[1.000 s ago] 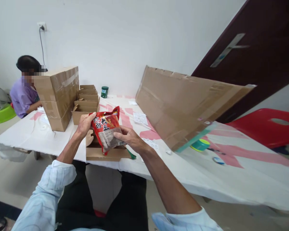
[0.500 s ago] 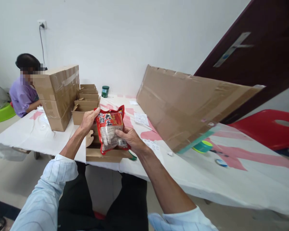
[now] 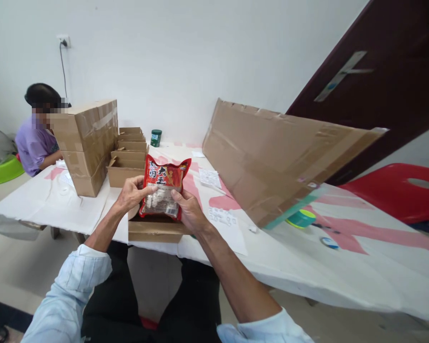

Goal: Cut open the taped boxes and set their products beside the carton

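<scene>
A puffy red food packet (image 3: 164,188) with printed characters and a barcode is held upright between my two hands. My left hand (image 3: 133,194) grips its left side, thumb across the front. My right hand (image 3: 189,208) grips the lower right side, its thumb also on the front. The other fingers of both hands are partly hidden behind the packet. Just beneath it, an open cardboard box (image 3: 157,231) stands at the near table edge; the packet and hands cover most of its inside.
Taped boxes (image 3: 89,143) are stacked at left, beside a row of open boxes (image 3: 128,162). A green canister (image 3: 156,138) stands near the wall. A large cardboard sheet (image 3: 271,152) leans at right, near tape rolls (image 3: 302,218). A person in purple (image 3: 35,143) sits far left.
My left hand has shifted from the packet's top left corner down to its left side. The packet is more upright, with its barcode now showing.
</scene>
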The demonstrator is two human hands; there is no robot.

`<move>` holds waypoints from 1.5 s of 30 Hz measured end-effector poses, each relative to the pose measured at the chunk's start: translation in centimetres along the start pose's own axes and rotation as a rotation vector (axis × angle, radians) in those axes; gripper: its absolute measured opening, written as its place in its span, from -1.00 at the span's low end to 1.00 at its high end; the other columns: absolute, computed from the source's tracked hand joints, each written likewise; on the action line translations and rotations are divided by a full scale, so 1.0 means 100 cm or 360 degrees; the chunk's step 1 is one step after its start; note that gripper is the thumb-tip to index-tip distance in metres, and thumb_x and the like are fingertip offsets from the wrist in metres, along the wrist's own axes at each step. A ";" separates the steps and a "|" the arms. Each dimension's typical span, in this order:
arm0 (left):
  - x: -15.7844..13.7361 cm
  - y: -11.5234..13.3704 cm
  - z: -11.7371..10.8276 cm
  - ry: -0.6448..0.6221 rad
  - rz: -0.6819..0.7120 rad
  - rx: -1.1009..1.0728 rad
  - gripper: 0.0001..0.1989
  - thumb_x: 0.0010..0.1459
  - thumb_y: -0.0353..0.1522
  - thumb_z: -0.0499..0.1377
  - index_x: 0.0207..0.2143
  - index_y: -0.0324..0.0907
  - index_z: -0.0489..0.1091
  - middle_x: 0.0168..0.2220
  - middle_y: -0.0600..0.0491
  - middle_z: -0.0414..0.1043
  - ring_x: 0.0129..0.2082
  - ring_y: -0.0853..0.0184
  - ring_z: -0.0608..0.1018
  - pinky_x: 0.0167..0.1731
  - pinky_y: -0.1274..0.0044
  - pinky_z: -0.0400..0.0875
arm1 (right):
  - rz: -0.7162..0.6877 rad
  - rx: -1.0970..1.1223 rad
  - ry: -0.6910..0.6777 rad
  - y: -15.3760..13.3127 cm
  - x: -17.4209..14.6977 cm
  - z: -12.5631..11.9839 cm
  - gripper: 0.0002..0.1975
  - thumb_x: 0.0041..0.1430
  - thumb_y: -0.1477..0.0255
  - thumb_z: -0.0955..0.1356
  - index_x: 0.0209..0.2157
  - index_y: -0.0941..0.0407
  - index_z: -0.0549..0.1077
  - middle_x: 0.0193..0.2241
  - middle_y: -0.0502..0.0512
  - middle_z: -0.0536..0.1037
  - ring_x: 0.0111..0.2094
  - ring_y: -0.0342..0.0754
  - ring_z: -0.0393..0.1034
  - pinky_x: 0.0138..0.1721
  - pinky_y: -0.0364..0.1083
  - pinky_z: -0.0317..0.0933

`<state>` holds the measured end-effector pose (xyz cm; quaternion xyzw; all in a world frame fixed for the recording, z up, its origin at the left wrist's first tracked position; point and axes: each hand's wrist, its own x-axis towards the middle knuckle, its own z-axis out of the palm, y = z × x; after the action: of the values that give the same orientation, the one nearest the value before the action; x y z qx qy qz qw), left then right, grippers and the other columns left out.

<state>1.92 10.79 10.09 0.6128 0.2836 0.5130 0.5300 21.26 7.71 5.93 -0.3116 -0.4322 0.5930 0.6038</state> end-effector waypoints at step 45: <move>-0.010 -0.020 0.004 -0.0037 -0.0180 0.0000 -0.34 -0.07 -0.24 0.58 0.07 -0.21 0.53 -0.08 -0.07 0.69 -0.17 0.15 0.71 -0.13 0.41 0.63 | 0.0096 0.0147 -0.0038 -0.001 0.006 -0.011 -0.39 -0.11 0.03 0.66 -0.10 0.10 0.60 -0.24 0.12 0.74 -0.22 0.17 0.67 -0.11 0.14 0.58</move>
<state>2.34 10.30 7.90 0.6019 0.3115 0.4750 0.5613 22.23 8.49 5.60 -0.2892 -0.4021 0.6338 0.5941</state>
